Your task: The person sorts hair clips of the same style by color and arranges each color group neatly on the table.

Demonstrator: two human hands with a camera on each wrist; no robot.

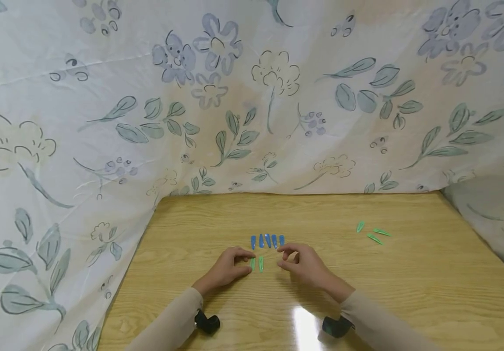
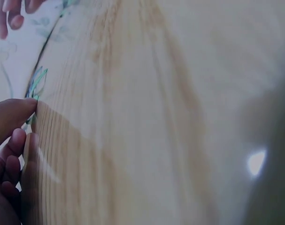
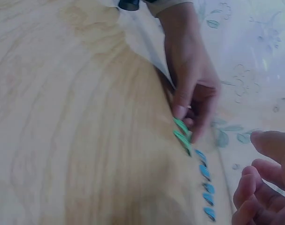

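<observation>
- Five blue clips [image 1: 267,241] lie side by side in one row on the wooden table [image 1: 182,224], as I watch from my distant place.
- Two green clips [image 1: 261,264] lie next to each other, on the person's side of this row.
- I see the left hand [image 1: 227,265] pinch the left green clip at its two ends, with thumb and finger.
- Near the row's right end is the right hand [image 1: 302,263], its thumb and finger apart.
- Three more green clips [image 1: 381,232] lie farther right, well apart from both hands.
</observation>
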